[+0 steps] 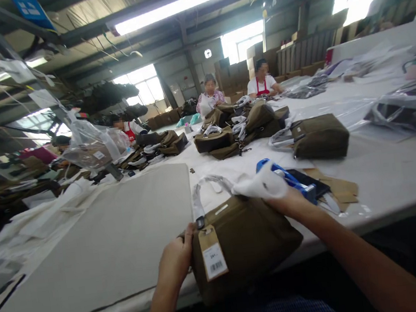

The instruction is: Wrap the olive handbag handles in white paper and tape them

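An olive-brown handbag (251,243) lies tilted at the table's near edge, close to my body. My left hand (176,255) grips its left end, thumb on top beside the strap buckle. A brown paper tag (213,253) with a white barcode label hangs down the bag's side. The bag's handle (213,180), covered in clear wrap, arches up from the top. At the bag's far right side, my right hand (286,201) is closed at a piece of white wrapping (262,185), which hides most of its fingers.
Beyond my right hand lie a blue tape dispenser (293,179) and brown card pieces (341,186). Another olive bag (320,135) stands behind them, near a heap of bags (242,124). A grey board (127,235) covers the left tabletop. Several people work across the table.
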Tool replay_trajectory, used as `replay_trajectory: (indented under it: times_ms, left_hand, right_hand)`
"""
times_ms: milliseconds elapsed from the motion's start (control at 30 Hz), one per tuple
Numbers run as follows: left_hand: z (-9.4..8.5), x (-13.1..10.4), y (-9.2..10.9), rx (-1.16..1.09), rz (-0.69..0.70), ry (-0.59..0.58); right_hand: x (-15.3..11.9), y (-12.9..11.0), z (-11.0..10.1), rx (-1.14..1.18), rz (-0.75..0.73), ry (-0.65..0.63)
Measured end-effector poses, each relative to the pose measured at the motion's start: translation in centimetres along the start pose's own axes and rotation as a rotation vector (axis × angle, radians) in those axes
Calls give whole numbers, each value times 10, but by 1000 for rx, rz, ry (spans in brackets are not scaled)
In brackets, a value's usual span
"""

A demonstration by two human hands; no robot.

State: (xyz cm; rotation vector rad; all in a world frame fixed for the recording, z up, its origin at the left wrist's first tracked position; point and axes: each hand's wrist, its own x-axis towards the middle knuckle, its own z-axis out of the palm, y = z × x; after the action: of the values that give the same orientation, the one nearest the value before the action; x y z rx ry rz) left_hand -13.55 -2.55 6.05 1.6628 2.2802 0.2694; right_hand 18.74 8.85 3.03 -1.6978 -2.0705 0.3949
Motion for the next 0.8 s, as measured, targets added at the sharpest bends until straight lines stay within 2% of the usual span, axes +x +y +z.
replay_trajectory:
  times_ms: [100,167,233,267,333,400,433,500,600,700,800]
  left_hand:
    - [-6,-3,13,225,22,77]
    - [-13,-1,25,227,61,178]
    - [-21,4,38,162,228,269]
    - [-24,7,46,112,351,267]
    - [-23,11,60,43,586,146]
    - [-14,11,70,76,703,2]
    - [-8,9,73,110,721,-20]
    - [5,2,76,152,722,8]
    - [20,-11,71,141,722,62]
    - [31,-19,65,168,705,81]
    - [44,-20,61,158,706,74]
  right_hand:
    - [-7,-3,4,-9,-12,-25]
    - [-13,-12,-1,8,-97,-24]
    - [-19,-26,-12,31,-205,-22]
    - [-22,-35,-19,36,-248,-22]
    - [-30,-51,-32,18,-283,-24]
    - [-38,-66,-39,-7,-265,-13]
    - [-43,-72,-39,0,-267,-14]
    - [-54,-80,-31,45,-352,-47]
    - [-71,-85,-6,59,-530,-107]
    - [-85,-83,16,20,-513,-94]
    - [-91,-80,25,40,-457,-124]
